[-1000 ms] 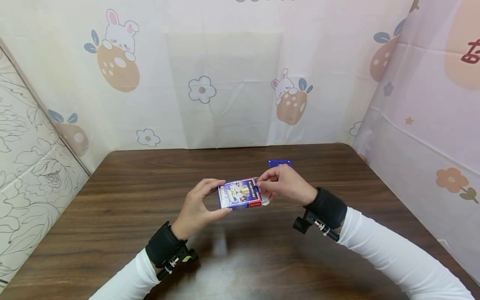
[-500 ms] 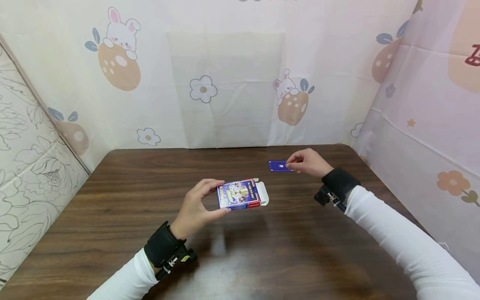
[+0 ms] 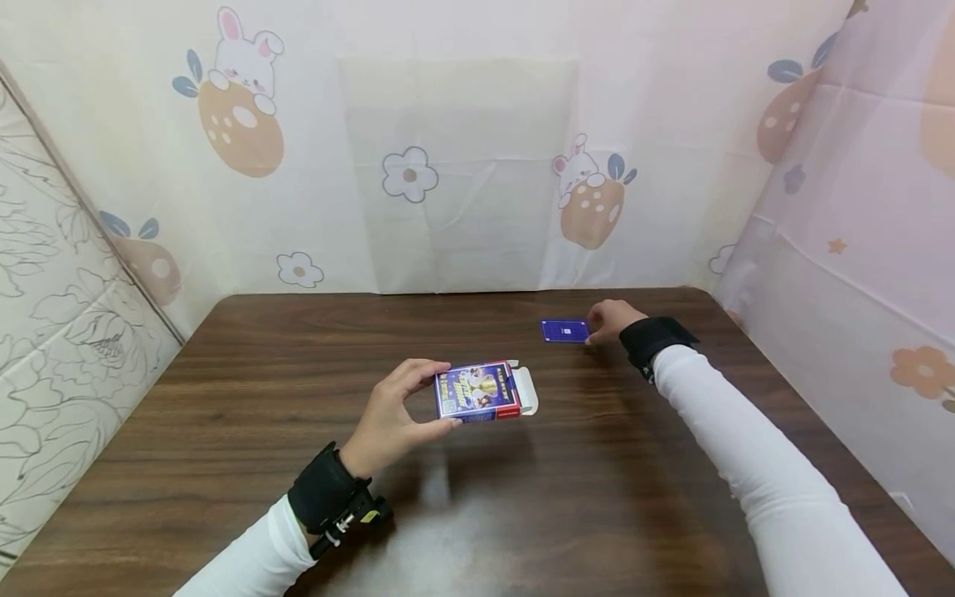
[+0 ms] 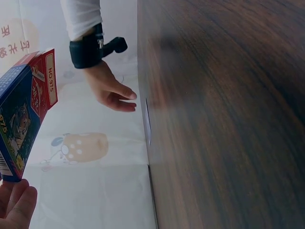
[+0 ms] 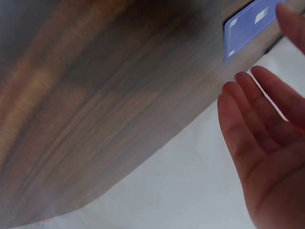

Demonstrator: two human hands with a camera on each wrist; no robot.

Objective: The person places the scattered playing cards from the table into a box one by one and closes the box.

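My left hand (image 3: 395, 414) grips a blue and red playing-card box (image 3: 477, 391) by its near end, thumb on one edge and fingers on the other, above the table. A white flap (image 3: 526, 391) stands open at the box's right end. In the left wrist view the box (image 4: 21, 114) is tilted, with "NO 975" on its red end part. My right hand (image 3: 613, 319) is at the right end of a flat blue card (image 3: 564, 331) lying far back on the table. In the right wrist view its fingers are lightly bent and apart, the thumb near the card; whether it touches is unclear.
The dark wood table (image 3: 298, 356) reaches back to a white printed cloth (image 3: 462, 166). A pale cloth wall (image 3: 858, 274) borders it on the right, and a flower-patterned panel (image 3: 67, 332) on the left.
My right hand has left the box's flap end and moved right and back to the blue card, which now shows whole. The left hand and box have stayed nearly still.
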